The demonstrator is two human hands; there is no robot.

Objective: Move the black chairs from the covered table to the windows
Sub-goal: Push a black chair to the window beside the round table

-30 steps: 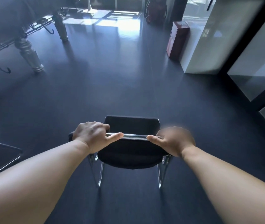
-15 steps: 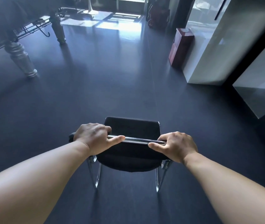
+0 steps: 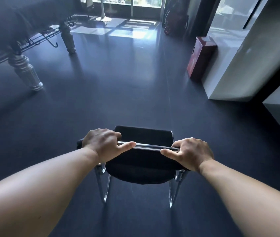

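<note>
Both hands grip the top of a black chair (image 3: 142, 170); the left hand (image 3: 104, 145) curls round one end of the shiny metal bar (image 3: 150, 146) and the right hand (image 3: 190, 153) curls round the other, thumbs lying flat along it; the chair has a soft dark seat and thin silver legs, and it stands on the smooth dark floor (image 3: 118, 93); the covered table (image 3: 16, 23) with fat carved silver legs is far off to the left; the bright windows (image 3: 135, 1) are well ahead; a red box (image 3: 200, 57) leans by a white wall.
</note>
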